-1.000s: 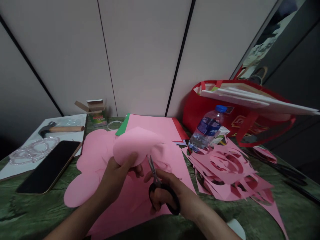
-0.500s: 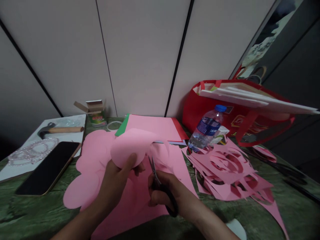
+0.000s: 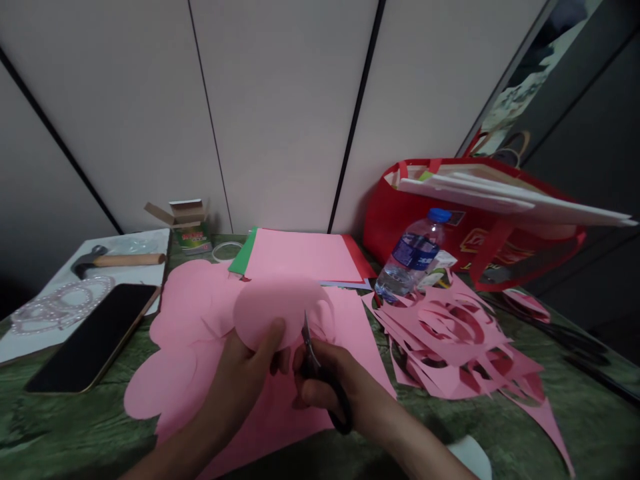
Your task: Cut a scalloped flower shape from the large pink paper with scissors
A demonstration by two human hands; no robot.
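My left hand (image 3: pixel 257 357) pinches a rounded piece of pink paper (image 3: pixel 273 303) near its lower edge, thumb on top. Black-handled scissors (image 3: pixel 313 363) sit in my right hand (image 3: pixel 330 380), fingers wrapped round the handles. Their blades point up and away, at the right edge of the held paper; whether they touch it I cannot tell. Below both hands lies a large pink sheet (image 3: pixel 350 333). Several cut pink rounded shapes (image 3: pixel 165 380) overlap to the left of my left hand.
Pink paper offcuts (image 3: pixel 450 340) pile up at the right, beside a water bottle (image 3: pixel 413 257) and a red bag (image 3: pixel 385 213). Stacked coloured sheets (image 3: pixel 305 253) lie behind. At the left are a phone (image 3: pixel 95 340), a hammer (image 3: pixel 125 260), beads (image 3: pixel 65 303) and a small open box (image 3: pixel 193 230).
The pink paper in my left hand has moved right and turned, closer to the scissors. A strip curling at its right side no longer shows the same way. My right hand has barely moved.
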